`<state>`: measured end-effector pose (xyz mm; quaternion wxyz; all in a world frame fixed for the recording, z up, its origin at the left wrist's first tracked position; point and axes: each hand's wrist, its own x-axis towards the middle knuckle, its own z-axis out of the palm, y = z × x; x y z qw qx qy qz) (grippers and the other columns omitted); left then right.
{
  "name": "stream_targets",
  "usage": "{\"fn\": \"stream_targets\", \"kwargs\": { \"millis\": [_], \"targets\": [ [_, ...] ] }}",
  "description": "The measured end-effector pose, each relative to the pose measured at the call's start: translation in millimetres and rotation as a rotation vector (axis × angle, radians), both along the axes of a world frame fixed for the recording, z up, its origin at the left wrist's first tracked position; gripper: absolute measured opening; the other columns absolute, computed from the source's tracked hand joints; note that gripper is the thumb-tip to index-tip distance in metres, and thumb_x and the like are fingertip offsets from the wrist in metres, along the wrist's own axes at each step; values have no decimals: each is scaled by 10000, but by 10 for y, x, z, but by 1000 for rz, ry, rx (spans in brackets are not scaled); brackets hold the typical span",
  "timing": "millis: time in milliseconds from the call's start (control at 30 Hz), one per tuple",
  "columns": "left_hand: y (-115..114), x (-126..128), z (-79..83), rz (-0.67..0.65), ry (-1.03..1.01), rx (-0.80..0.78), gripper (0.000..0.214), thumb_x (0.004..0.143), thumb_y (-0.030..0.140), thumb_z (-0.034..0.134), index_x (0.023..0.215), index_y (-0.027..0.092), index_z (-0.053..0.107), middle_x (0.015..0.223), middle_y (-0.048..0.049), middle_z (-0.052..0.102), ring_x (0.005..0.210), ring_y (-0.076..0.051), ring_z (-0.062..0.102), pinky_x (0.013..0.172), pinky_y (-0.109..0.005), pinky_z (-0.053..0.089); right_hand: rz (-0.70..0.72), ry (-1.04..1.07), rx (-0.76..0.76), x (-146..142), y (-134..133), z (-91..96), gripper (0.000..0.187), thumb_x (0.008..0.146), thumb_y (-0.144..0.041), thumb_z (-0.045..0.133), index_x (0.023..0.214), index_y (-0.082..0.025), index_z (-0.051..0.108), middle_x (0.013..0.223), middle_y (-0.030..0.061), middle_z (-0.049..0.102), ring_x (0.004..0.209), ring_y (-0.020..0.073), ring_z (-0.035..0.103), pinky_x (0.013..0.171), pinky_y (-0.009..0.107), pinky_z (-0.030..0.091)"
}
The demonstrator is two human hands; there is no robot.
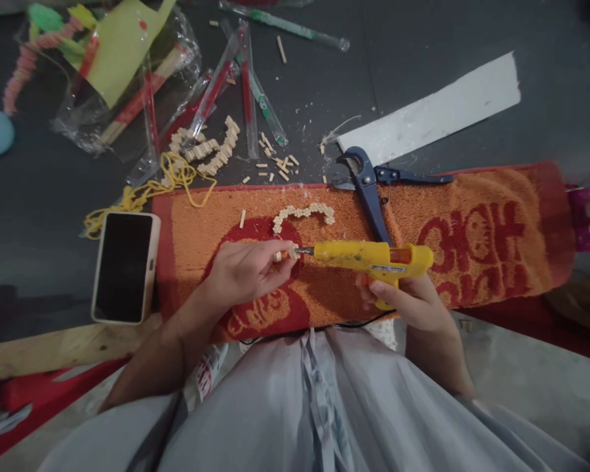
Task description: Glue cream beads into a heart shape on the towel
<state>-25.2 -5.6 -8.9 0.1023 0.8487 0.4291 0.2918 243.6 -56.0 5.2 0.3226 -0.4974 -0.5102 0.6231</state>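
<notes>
My right hand is wrapped round the grip of a yellow glue gun, whose metal nozzle points left. Between the thumb and fingers of my left hand is a small cluster of short wooden sticks, and the nozzle tip meets it or lies very close. Just beyond, a curved chain of joined wooden pieces rests on the orange towel. One loose wooden stick lies to its left. A blue-handled cutter with open jaws lies across the towel's far edge.
A phone lies at the left. Yellow string, more wooden chains, loose stick pieces and plastic-wrapped chopsticks are scattered behind the towel. A white strip lies at the back right.
</notes>
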Motion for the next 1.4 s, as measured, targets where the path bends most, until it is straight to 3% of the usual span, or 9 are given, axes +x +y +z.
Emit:
{"fn": "stream_targets", "kwargs": {
  "millis": [233,333,667,933,1133,1267,1400],
  "targets": [
    [14,-10,21,-13,-33,3,176,929,312,551,980,190,667,497,66,624,411,-73,580,480,-180,437,1,9,-90,19,-44,24,379,827,-567,684,777,-191,671,615,18,626,478,130,541,434,252,467],
    [14,-10,20,-22,-70,5,177,937,312,561,986,183,672,522,54,641,441,-81,607,493,-183,447,-15,20,-54,11,-32,22,366,829,-554,690,775,-192,679,612,12,620,479,127,538,432,247,452],
    [-9,-56,-24,-10,-16,-95,342,983,456,498,1044,190,705,557,20,681,476,-109,641,555,-199,505,-62,30,-40,-30,-25,48,348,853,-532,673,774,-192,669,674,19,643,520,132,558,466,256,464],
    [-11,-57,0,54,6,-82,402,987,513,462,1027,209,722,575,11,696,511,-121,666,570,-209,501,-18,8,-18,23,-50,44,356,850,-537,673,777,-188,677,660,28,645,515,132,548,457,258,463],
    [6,-52,10,24,-18,7,332,980,460,516,1007,191,709,578,23,697,493,-98,649,528,-191,460,-78,54,-34,4,-51,56,318,854,-506,686,803,-192,686,667,12,636,513,128,554,460,256,467],
    [-3,-56,-7,38,-59,-100,371,973,505,505,1026,198,705,627,10,713,524,-100,651,496,-196,426,-33,59,-25,-12,-29,85,304,855,-478,692,754,-191,674,675,13,639,504,123,559,460,254,462],
    [-1,-43,-8,89,-174,-365,374,939,527,546,1039,200,696,554,46,622,441,-79,525,461,-197,375,-86,-1,-16,55,-67,86,290,850,-474,694,840,-184,717,681,25,661,519,134,560,469,261,468]
  ]
}}
